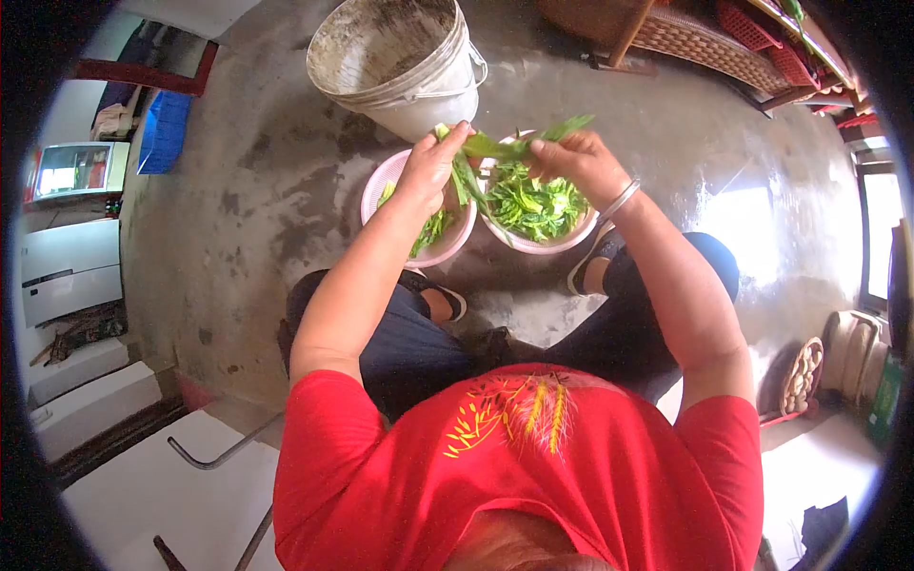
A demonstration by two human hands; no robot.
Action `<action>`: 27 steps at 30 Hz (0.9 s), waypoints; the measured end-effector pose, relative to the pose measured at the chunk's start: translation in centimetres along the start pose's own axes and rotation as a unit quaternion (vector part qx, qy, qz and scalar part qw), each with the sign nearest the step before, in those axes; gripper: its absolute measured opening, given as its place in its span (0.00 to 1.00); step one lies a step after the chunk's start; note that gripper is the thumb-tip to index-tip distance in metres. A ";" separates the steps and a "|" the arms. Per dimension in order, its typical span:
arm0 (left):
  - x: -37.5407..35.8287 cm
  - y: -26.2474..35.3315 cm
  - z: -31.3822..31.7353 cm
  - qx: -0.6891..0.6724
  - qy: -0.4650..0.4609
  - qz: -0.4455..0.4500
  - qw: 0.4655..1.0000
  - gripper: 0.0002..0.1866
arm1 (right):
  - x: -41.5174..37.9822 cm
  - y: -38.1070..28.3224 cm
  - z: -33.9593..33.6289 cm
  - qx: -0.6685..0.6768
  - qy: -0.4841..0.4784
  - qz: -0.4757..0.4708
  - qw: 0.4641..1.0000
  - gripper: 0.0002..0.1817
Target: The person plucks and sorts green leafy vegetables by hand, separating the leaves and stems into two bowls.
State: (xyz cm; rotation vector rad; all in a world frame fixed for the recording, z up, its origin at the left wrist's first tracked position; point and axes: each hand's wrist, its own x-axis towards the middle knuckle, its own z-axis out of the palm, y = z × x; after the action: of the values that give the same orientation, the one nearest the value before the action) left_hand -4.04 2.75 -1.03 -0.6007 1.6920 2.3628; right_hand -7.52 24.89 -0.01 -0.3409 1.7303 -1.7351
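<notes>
Leafy greens (491,147) stretch between left hand (428,174) and right hand (583,167), fingers (547,152) of both pinching them, over two pink baskets (449,253)

The 1 view comes from a camera worn on the head, facing forward and steeply down. Its wide field bows at the edges and goes black in the corners. The shirt (533,466) is nearest, at the bottom; the left hand (428,173) and right hand (581,167) are farther off, above centre, with the baskets (548,249) on the floor (224,224) beneath and the bucket (428,110) at the top edge.
</notes>
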 end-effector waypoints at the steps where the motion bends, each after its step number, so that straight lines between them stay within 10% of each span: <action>1: 0.2 -0.1 -0.3 0.008 0.011 -0.001 1.000 0.11 | -0.2 -0.5 -0.4 0.001 0.033 -0.003 0.999 0.14; 4: 0.6 0.3 -1.6 0.019 0.039 0.004 0.999 0.12 | -0.4 -0.7 -0.8 0.061 0.150 -0.028 0.986 0.13; 7: 0.8 0.9 -2.5 0.035 0.048 0.013 0.998 0.13 | -0.2 1.0 -1.7 -0.186 0.170 -0.033 0.967 0.13; 10: 0.9 1.0 -2.6 -0.034 0.001 -0.019 0.999 0.15 | -0.2 2.3 -1.7 -0.530 0.136 -0.018 0.837 0.18; 27: -2.9 0.4 1.5 0.040 -0.135 -0.012 0.990 0.16 | 0.9 3.0 2.6 -0.096 -0.019 -0.124 0.987 0.19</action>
State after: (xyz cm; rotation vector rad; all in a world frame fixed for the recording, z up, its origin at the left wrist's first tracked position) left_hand -1.86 4.29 0.91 -0.2701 1.6398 2.2279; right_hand -5.82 22.53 -2.84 -0.6957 1.8976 -1.7204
